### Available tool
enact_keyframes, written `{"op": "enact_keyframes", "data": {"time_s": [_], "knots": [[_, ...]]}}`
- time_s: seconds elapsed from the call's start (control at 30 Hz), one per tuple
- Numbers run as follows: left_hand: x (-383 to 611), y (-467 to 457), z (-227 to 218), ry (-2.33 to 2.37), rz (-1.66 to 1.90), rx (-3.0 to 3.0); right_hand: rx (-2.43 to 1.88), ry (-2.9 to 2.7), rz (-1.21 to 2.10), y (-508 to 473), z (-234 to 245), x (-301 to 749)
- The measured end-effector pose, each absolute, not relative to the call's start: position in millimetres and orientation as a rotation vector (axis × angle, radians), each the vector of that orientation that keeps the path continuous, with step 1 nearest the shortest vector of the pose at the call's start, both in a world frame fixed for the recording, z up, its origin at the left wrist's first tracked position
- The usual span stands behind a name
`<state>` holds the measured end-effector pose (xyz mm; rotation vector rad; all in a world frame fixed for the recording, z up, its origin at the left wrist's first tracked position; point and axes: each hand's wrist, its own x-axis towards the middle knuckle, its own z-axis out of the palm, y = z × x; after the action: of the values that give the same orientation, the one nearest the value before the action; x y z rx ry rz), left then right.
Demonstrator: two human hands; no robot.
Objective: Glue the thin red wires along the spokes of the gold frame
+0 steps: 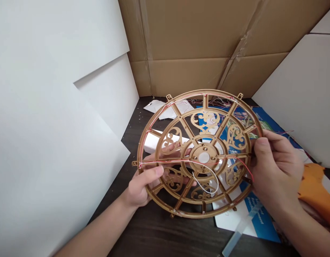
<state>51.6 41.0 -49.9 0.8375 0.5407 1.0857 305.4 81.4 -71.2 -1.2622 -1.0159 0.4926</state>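
Note:
A round gold openwork frame (185, 129) with spokes and scroll ornaments is held up, tilted, between my two hands. My left hand (143, 184) grips its lower left rim, thumb in front and fingers spread behind. At the right rim, my right hand (274, 167) has thumb and fingers closed on the edge. Thin red wire runs along the outer ring. A white wire (218, 182) crosses from the left rim and loops loose below the hub, while a red wire (245, 166) curves toward my right hand. Whether my right fingers also pinch that wire is hidden.
Behind the frame lie a blue and white brochure (264, 226), white packets (166, 111), a white box (151, 142) and loose wires. An orange tool (313, 185), perhaps a glue gun, and a translucent stick (237, 235) are at right. Cardboard (186, 32) and white panels (52, 107) enclose the dark table.

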Motion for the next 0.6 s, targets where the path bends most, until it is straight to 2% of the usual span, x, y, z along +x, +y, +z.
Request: {"op": "enact_keyframes", "data": {"time_s": [0.4, 0.6], "knots": [[51.6, 40.5, -52.9, 0.547, 1.069, 0.830, -1.212, -1.050, 0.474, 83.2, -75.6, 308.2], [52.7, 42.0, -48.9, 0.494, 1.060, 0.750, -1.268, -1.061, 0.606, 81.4, -70.4, 309.8]]}}
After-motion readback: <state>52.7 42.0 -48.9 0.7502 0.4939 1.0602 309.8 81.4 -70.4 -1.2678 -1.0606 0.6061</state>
